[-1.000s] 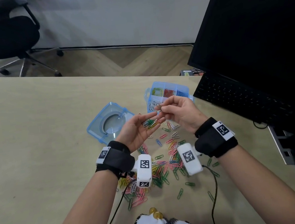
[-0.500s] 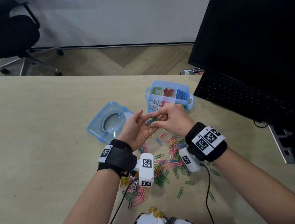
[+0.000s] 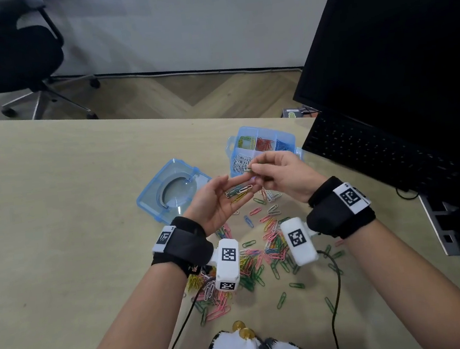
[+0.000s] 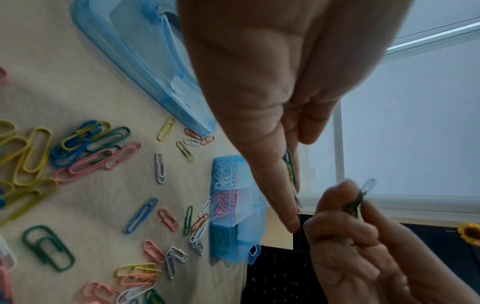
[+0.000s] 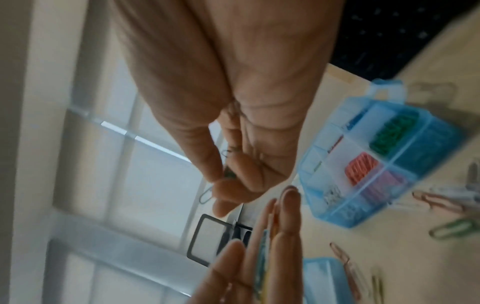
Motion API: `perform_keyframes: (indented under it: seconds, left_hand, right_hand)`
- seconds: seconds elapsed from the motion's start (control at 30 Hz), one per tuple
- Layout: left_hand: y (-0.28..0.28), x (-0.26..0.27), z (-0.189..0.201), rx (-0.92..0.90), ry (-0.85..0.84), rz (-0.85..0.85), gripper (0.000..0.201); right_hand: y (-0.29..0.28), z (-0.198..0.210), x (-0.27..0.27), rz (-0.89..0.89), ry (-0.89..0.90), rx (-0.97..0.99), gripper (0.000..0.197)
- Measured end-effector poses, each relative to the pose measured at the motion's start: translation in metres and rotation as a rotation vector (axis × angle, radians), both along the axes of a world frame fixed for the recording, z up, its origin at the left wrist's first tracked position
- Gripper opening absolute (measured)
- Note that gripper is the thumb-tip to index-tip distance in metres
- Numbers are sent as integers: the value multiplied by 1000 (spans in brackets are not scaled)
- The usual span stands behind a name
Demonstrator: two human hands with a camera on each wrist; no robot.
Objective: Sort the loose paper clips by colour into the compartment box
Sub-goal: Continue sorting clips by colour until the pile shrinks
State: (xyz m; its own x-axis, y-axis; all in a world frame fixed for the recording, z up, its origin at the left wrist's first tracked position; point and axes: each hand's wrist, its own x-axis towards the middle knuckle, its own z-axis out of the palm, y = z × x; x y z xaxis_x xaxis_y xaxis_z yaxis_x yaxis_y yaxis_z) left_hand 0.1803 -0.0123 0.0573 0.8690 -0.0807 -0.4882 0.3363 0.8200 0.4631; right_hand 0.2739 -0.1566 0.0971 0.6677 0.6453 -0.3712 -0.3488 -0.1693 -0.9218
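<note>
Paper clips [image 3: 239, 192] again on flat left hand [image 3: 217, 201], right hand [image 3: 283, 178] grip pinching clips, lifted away

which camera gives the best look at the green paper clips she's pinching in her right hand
The left wrist view: the green paper clips stand clear between the right hand fingertips. The head view shows a speck; the right wrist view blurs them.

Soft, even daylight; head view sharp with bowed edges, right wrist view motion-blurred, window glare pale.
</note>
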Motion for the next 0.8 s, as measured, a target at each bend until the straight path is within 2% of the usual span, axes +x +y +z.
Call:
perform_keyframes:
  seconds: [0.17, 0.27, 0.43, 0.53, 0.6, 0.7, 0.8]
  left_hand:
    - [2, -2, -1, 9, 12, 3, 47]
    - [4, -2, -4, -5, 43, 43, 42]
    - [8, -3, -11, -29, 70, 75, 42]
    - [12, -6, -17, -30, 93, 104, 40]
    - [14, -8, -19, -37, 103, 117, 40]
    - [15, -10, -20, -47, 104, 120, 40]
    - [14, -9, -19, -49, 107, 121, 40]
  right_hand:
    - [-5, 7, 4, -30, 386, 110, 36]
    - [-5, 5, 4, -67, 525, 153, 46]
    - [-7, -6, 8, -168, 676, 134, 22]
    - [-9, -21, 21, -308, 769, 138, 23]
    - [-11, -30, 30, -427, 753, 109, 21]
    - [-18, -38, 44, -571, 572, -26, 24]
    - [-21, -38, 56, -611, 454, -144, 31]
